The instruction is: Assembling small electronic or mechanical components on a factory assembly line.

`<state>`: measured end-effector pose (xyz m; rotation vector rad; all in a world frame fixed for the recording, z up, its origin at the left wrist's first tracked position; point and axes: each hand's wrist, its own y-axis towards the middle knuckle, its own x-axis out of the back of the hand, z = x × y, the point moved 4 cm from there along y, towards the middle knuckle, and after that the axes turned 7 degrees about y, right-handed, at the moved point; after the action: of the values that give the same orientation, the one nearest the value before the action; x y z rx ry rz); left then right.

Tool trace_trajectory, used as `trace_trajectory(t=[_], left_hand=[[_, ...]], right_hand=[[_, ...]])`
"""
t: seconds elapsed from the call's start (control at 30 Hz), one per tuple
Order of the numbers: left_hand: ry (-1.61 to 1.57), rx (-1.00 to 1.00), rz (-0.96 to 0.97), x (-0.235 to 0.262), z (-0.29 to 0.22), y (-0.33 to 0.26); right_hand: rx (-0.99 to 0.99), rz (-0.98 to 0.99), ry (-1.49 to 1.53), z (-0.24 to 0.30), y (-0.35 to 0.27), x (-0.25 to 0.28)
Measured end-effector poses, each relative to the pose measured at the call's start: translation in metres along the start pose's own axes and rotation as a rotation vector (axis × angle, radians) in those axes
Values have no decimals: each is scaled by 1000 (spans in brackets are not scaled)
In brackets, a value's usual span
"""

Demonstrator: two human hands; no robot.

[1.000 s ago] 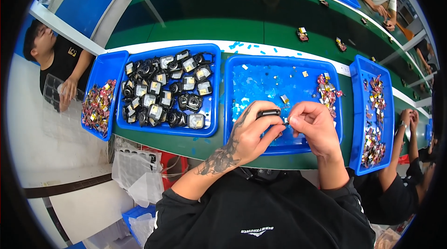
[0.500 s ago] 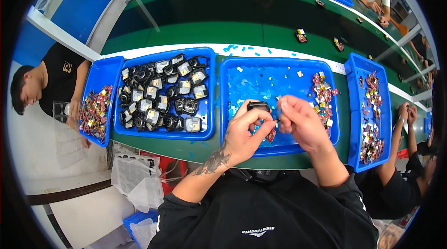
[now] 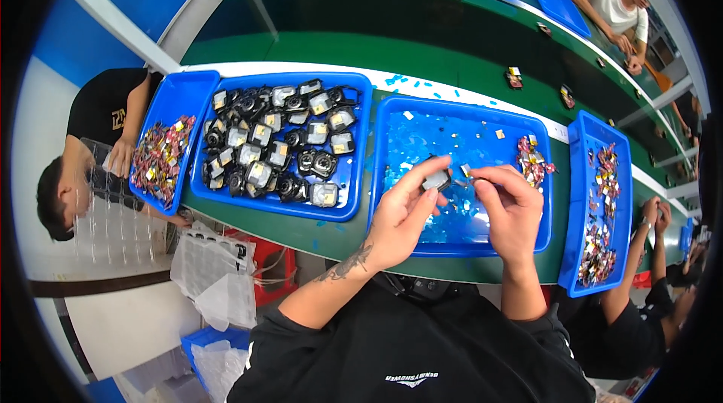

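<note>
My left hand (image 3: 399,216) holds a small black and silver part (image 3: 436,178) between thumb and fingers, above the middle blue tray (image 3: 392,177). My right hand (image 3: 512,211) pinches a tiny piece (image 3: 465,172) right beside that part, touching it. The tray below is littered with blue scraps and holds a small heap of red and gold pieces (image 3: 532,160) at its right end. Both forearms come in from the lower edge.
A blue tray (image 3: 354,199) full of black and silver parts sits to the left, a narrow blue tray (image 3: 154,154) of small pieces beyond it. Another blue tray (image 3: 580,199) of small pieces lies on the right. A person at left handles clear blister packs (image 3: 113,199). Other people sit on the right.
My hands have stayed together over the middle tray, drifting slightly up the picture as the view shifted. The person at left has moved lower in the picture.
</note>
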<state>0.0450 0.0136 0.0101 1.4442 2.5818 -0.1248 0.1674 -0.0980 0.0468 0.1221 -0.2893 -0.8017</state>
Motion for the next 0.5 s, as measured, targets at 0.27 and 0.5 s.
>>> trace_trajectory(t=[0.27,0.5], left_hand=[[-122,-15,71,0,-4,-7],[-50,-8,121,-1,-7,-9]], right_hand=[[-66,199,-108,30,2,-25],[85,141,-241,32,3,-27]])
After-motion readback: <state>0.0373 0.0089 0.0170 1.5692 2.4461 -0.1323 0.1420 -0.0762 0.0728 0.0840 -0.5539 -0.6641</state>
